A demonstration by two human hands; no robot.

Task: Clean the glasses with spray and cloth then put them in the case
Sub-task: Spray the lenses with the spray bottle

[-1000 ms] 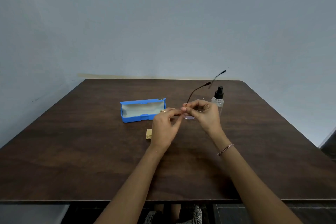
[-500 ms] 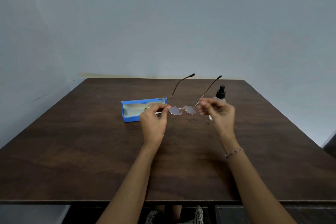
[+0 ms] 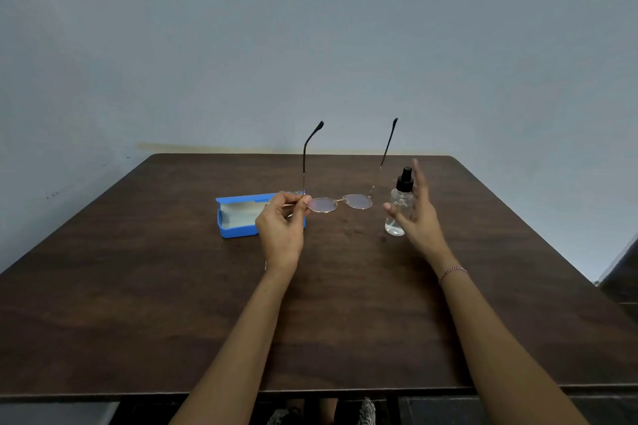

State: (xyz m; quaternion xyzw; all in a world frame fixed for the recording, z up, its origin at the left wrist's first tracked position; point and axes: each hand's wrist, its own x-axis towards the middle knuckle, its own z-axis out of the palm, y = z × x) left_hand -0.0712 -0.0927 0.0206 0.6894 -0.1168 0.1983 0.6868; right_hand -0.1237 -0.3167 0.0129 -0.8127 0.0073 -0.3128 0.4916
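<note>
In the head view, a dark wooden desk (image 3: pixel 138 304) stands against a pale wall (image 3: pixel 310 28), and two bare forearms reach out over it. The left hand (image 3: pixel 281 229) is raised above the desk with its fingers curled, thumb and forefinger pinched on the left corner of the glasses (image 3: pixel 340 203), by the hinge. The glasses are held in the air, clear of the desk, with the lenses facing down towards the camera and both temples unfolded and pointing up and away; their dark tips show against the wall. The frame is thin and gold-coloured, the lenses rounded. The right hand (image 3: pixel 416 214) is spread wide, fingers straight and parted, with nothing in it; it hovers just right of the glasses without touching them, and a thin bracelet (image 3: pixel 452 271) sits on its wrist. Behind that hand the bottle (image 3: pixel 400 205) stands upright on the desk, clear, with a black spray top; the palm hides part of it, and whether the fingers touch it cannot be told. The case (image 3: pixel 238 217), blue with a pale lining, lies open on the desk behind the left hand, which covers its right end.
</note>
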